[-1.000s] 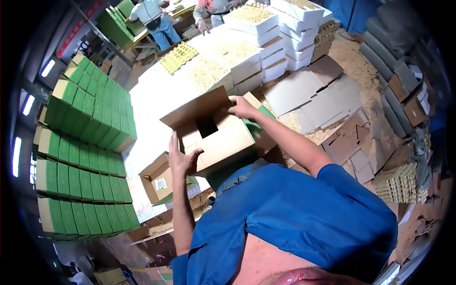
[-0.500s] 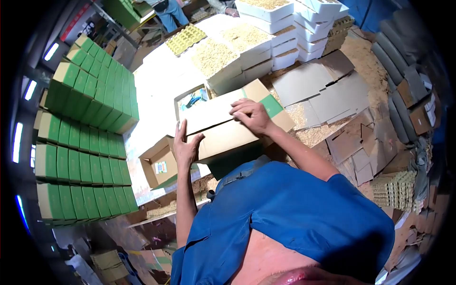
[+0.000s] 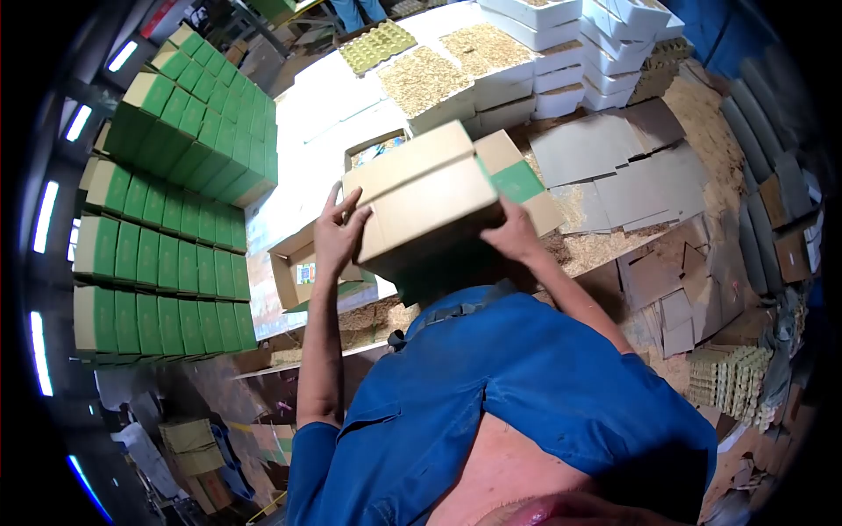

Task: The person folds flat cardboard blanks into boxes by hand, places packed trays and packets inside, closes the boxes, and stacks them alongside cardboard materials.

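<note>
A cardboard box (image 3: 427, 203) with its top flaps folded together is in front of my chest, tilted, with a gap line between the flaps. My left hand (image 3: 340, 235) grips its left end, fingers on the top edge. On the right end, my right hand (image 3: 515, 233) presses against the side, its fingers partly hidden. Behind the box on the right lies tan cardboard with a green band (image 3: 517, 182). An open carton (image 3: 303, 273) with a small printed label inside stands to the left of the held box. Another open carton (image 3: 373, 151) is just behind it.
Green-and-tan boxes (image 3: 189, 149) are stacked high along the left. White foam boxes (image 3: 535, 83) of husk-like filling and a yellowish egg tray (image 3: 377, 46) are at the back. Flat cardboard sheets (image 3: 605, 162) lie to the right, with egg trays (image 3: 728, 377) stacked lower down.
The box has risen and tilted towards me. My right hand has gone from the top flaps to its right end. The whole view has shifted slightly.
</note>
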`<state>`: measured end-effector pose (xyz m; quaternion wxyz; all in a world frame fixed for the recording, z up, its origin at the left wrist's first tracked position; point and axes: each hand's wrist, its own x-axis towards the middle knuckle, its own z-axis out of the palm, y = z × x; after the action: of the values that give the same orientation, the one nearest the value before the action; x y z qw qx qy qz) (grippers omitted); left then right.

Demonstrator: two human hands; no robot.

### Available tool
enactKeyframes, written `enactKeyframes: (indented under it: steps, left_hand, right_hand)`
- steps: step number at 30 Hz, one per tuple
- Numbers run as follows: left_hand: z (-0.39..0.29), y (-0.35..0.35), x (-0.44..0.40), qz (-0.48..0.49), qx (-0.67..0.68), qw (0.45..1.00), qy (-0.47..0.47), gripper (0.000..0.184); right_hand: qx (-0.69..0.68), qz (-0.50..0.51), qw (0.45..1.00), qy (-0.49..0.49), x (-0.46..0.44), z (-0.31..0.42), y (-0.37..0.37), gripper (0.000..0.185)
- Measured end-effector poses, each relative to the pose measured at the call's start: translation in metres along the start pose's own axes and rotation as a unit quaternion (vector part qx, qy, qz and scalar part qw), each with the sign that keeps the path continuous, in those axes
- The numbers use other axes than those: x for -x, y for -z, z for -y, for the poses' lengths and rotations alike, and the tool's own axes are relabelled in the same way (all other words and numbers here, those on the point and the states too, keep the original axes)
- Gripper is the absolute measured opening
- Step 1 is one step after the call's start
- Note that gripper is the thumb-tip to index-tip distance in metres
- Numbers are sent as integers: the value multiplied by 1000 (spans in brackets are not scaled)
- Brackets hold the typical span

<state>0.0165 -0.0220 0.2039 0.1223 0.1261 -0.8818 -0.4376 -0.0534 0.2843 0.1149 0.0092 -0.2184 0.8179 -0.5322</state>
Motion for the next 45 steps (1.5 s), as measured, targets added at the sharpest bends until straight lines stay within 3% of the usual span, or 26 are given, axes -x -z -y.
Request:
enactKeyframes:
  steps: [1, 3, 7, 10, 13, 15, 17, 19, 20, 21, 22, 24, 25, 27, 28, 29, 31, 33, 35, 36, 37, 39, 40, 41, 43, 45]
  left_hand:
    - [-13, 14, 0, 23, 13, 999, 23, 43]
    - [-11, 33, -13, 48, -15, 993, -107, 42]
    - [-33, 34, 9, 106, 182, 976, 45, 50]
    - [41, 12, 26, 72, 187, 976, 89, 59]
    - [87, -35, 48, -58, 307, 938, 147, 65]
    - [106, -47, 46, -63, 300, 941, 145, 68]
    - [103, -51, 47, -61, 290, 943, 150, 72]
    - [86, -48, 27, -66, 137, 973, 174, 77]
    - [116, -54, 15, -36, 117, 983, 137, 81]
    - [152, -69, 4, -37, 148, 983, 102, 69]
    - [188, -84, -8, -36, 179, 981, 66, 58]
    - [161, -76, 3, 25, 166, 984, 59, 33]
    - [144, -80, 11, 50, 251, 949, 186, 42]
    - [138, -83, 23, 72, 218, 934, 275, 61]
    - [117, -68, 36, 83, 330, 902, 264, 84]
    - [123, -59, 39, 83, 436, 844, 301, 90]
    - [75, -43, 53, 112, 409, 867, 261, 86]
    - [70, -52, 50, 118, 252, 945, 170, 79]
    - [65, -47, 46, 130, 332, 921, 155, 75]
    - [64, -45, 46, 137, 332, 921, 152, 73]
    - [64, -44, 48, 143, 333, 920, 151, 72]
    - [99, -59, 47, 112, 277, 941, 157, 75]
    - [88, -54, 47, 117, 286, 940, 142, 77]
    - [75, -51, 48, 121, 296, 939, 126, 79]
    - [93, -59, 48, 95, 309, 934, 151, 80]
    - [94, -62, 50, 75, 304, 939, 144, 80]
  right_hand:
    - [38, -65, 996, 40, -8, 19, 11, 76]
    - [98, -79, 992, 25, -21, 71, 46, 65]
    - [89, -124, 988, 31, -35, 89, 64, 52]
    - [36, -45, 993, 103, -4, 79, 62, 71]
    - [94, 68, 974, 192, 33, 71, 60, 79]
    - [111, 60, 973, 192, 36, 68, 51, 68]
    - [108, -11, 968, 227, 19, 54, 42, 62]
    - [137, -6, 973, 188, -16, 57, 44, 56]
    - [172, -9, 963, 210, -35, 61, 43, 50]
    - [206, -15, 951, 231, -55, 63, 42, 44]
    - [271, 22, 947, 172, -77, 63, 41, 37]
    - [352, 89, 929, 76, -111, 59, 33, 29]
    - [367, 118, 922, 40, -125, 54, 25, 29]
    - [381, 142, 914, -2, -139, 22, 4, 41]
    - [388, 160, 908, -2, -146, 22, 1, 44]
    - [395, 177, 902, -1, -155, 25, -2, 48]
    - [382, 197, 903, -16, -165, 26, -10, 51]
    - [374, 213, 902, -24, -191, 10, -13, 55]
    - [167, 188, 954, -164, -229, -36, -12, 61]
    - [-141, 182, 942, -245, -237, -32, -2, 69]
    - [-234, 125, 915, -305, -247, -29, -5, 88]
    - [-297, 90, 855, -415, -273, -32, -24, 99]
    - [-357, 49, 814, -455, -279, -33, -41, 114]
    - [-408, -15, 786, -464, -286, -35, -56, 102]
    - [-457, 8, 811, -365, -295, -45, -72, 81]
    - [-445, 5, 796, -410, -323, -74, -80, 62]
